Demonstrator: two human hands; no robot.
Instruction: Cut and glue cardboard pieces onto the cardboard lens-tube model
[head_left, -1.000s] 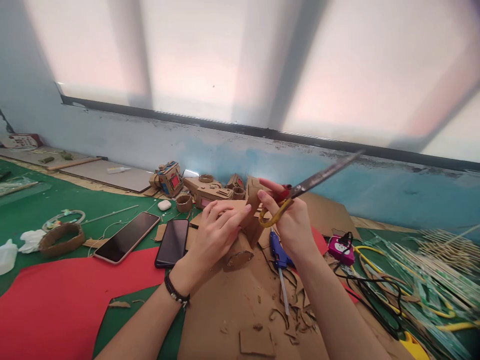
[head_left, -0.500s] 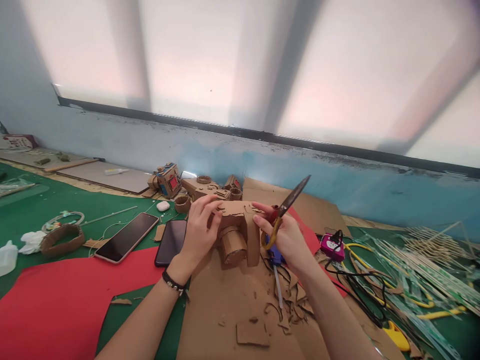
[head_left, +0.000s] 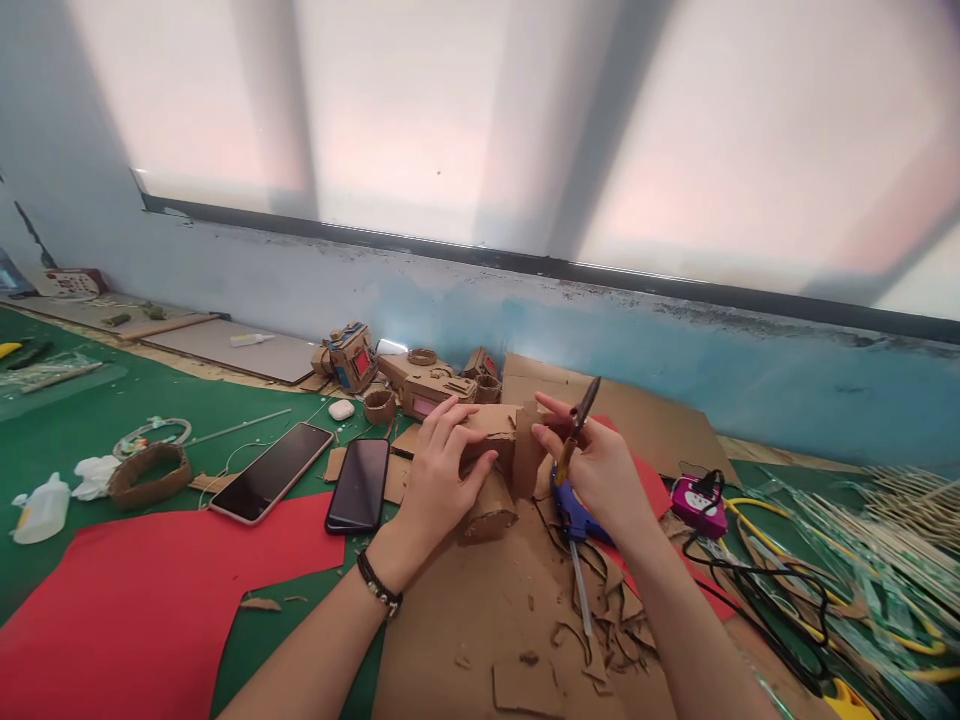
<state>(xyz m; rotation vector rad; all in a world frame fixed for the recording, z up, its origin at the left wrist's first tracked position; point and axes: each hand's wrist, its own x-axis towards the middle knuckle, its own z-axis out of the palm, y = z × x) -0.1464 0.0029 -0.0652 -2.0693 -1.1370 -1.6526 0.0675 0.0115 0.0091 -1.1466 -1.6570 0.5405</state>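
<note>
My left hand (head_left: 442, 470) is wrapped over a brown cardboard model (head_left: 501, 468) with a round tube on its front. It rests on a cardboard sheet (head_left: 465, 620). My right hand (head_left: 600, 470) touches the model's right side and grips scissors (head_left: 576, 425) with yellow and red handles. Their blades point up and away from me. A blue glue gun (head_left: 571, 515) lies just under my right hand.
Two phones (head_left: 358, 485) (head_left: 271, 472) lie left of the model on green matting and red paper (head_left: 150, 590). Small cardboard models (head_left: 420, 385) stand by the wall. Cardboard scraps (head_left: 592, 640), a pink device (head_left: 699, 505), black cables and clear strips (head_left: 862, 560) lie to the right.
The scissors have swung from pointing far right to nearly upright and closer to the model. Both hands and the model have come lower onto the cardboard sheet.
</note>
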